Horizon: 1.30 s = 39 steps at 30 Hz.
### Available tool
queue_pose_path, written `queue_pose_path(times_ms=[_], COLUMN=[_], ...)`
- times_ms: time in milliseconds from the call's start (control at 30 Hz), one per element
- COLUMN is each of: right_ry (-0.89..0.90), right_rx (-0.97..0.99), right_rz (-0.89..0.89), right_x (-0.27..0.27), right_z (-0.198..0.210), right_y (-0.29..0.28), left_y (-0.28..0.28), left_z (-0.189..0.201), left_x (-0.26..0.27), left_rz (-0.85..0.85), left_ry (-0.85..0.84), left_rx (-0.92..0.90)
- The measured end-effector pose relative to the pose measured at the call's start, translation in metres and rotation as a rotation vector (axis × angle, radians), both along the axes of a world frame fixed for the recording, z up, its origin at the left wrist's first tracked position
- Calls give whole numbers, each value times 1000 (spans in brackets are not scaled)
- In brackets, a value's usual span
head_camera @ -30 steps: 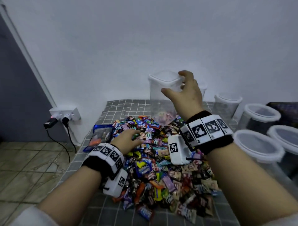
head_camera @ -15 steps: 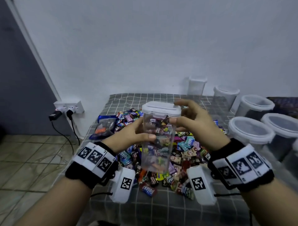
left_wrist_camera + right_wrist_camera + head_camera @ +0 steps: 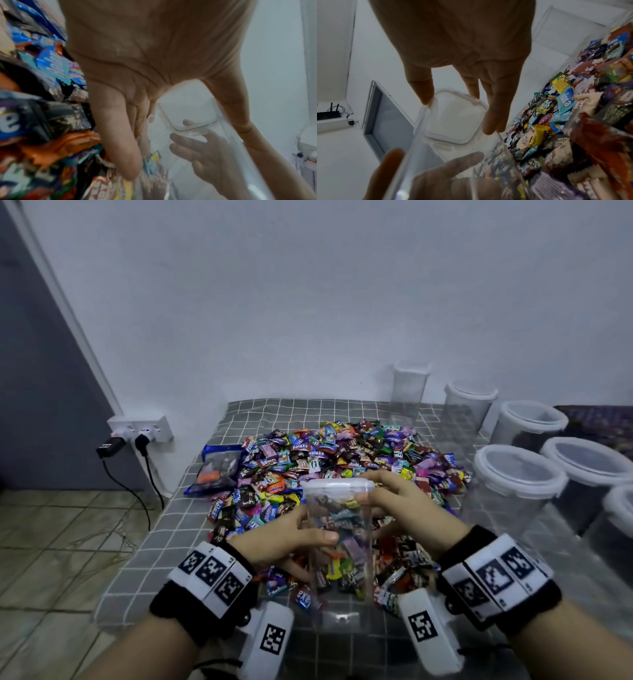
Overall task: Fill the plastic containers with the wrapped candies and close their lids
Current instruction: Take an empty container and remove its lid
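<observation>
Both forearms reach forward side by side over the near edge of the checked surface (image 3: 191, 539). The left hand (image 3: 284, 537) wraps the clear square container (image 3: 337, 546) from its left side, thumb lying across the near wall and fingers curled behind it. The right hand (image 3: 404, 508) grasps the same container higher up, fingers curled against the far side just under the white lid (image 3: 337, 485), thumb on the right wall. In the right wrist view the fingertips (image 3: 494, 121) touch the edge of the lid, which sits on the container's mouth.

The container stands upright, held just above the near part of the candy pile (image 3: 342, 460). Whether the wrappers seen through its walls lie inside it or behind it cannot be told.

To the right stand more clear containers with white lids on: a tall square one (image 3: 410, 392) by the wall and several round tubs (image 3: 513, 484). A blue bag (image 3: 219, 469) lies at the pile's left edge.
</observation>
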State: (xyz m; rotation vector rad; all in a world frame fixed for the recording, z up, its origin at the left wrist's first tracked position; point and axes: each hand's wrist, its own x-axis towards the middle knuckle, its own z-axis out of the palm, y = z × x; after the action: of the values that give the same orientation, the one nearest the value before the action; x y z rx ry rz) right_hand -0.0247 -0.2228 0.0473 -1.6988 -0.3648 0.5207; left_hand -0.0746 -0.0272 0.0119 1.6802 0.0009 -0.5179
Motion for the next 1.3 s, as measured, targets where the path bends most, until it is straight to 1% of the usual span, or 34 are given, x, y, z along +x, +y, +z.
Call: queue_pose_path(times_ms=[167, 233, 400, 567, 667, 733, 833, 900, 967, 1067, 1133, 1200, 1300], right_ry=[-104, -145, -230, -312, -277, -299, -361, -390, -382, -319, -280, -221, -120], right_rx=[20, 34, 84, 58, 130, 121, 73, 63, 67, 62, 53, 55, 69], right_rz=[-13, -8, 0, 57, 45, 16, -30, -62, -106, -172, -196, -197, -148], right_x=[6, 8, 12, 13, 13, 12, 8, 9, 11, 14, 16, 18, 20], right_z=[2, 2, -5, -7, -9, -9, -9, -9, -10, -12, -14, -14, -13], right_y=[1, 1, 3, 4, 5, 5, 5, 5, 7, 9, 10, 10, 9], left_y=[-1, 1, 1, 5, 8, 9, 16, 22, 25, 20, 13, 10, 10], left_z=[-1, 0, -1, -4, -7, -5, 6, 14, 20, 26, 28, 28, 27], left_x=[10, 13, 20, 24, 23, 21, 16, 15, 17, 21, 22, 23, 27], left_rz=[67, 93, 97, 105, 94, 59, -11, -18, 72, 253, 311, 330, 328], left_ry=[-120, -194, -333, -451, -445, -417, -345, -324, -301, -338, -365, -342, -283], left_rx=[30, 61, 70, 260, 310, 307, 157, 75, 65, 151, 193, 128, 10])
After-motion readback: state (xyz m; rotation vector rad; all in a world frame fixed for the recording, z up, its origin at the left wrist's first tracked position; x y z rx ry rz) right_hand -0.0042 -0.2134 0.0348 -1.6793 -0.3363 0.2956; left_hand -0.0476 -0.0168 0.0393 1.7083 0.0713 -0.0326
